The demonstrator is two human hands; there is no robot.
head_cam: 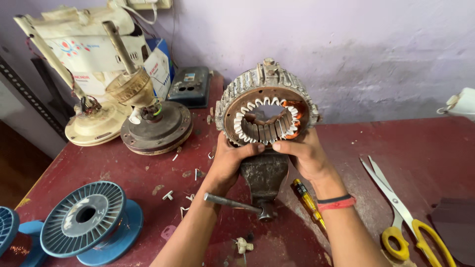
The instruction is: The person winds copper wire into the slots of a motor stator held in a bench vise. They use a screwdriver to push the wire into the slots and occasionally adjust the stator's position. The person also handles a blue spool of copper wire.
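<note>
Two hands steady one motor stator, seen from the head camera. My left hand cups its lower left rim, fingers curled shut against the ribbed, rust-stained metal shell; my right hand clamps the lower right rim, thumb pressed across the front edge. The stator is a round housing with white slot liners ringing its bore and copper windings showing at right. It stands upright over a dark, pitted bench vise with a steel handle bar, at the middle of the scuffed maroon table. Yellow-handled scissors lie right; a blue plastic spool sits left.
</note>
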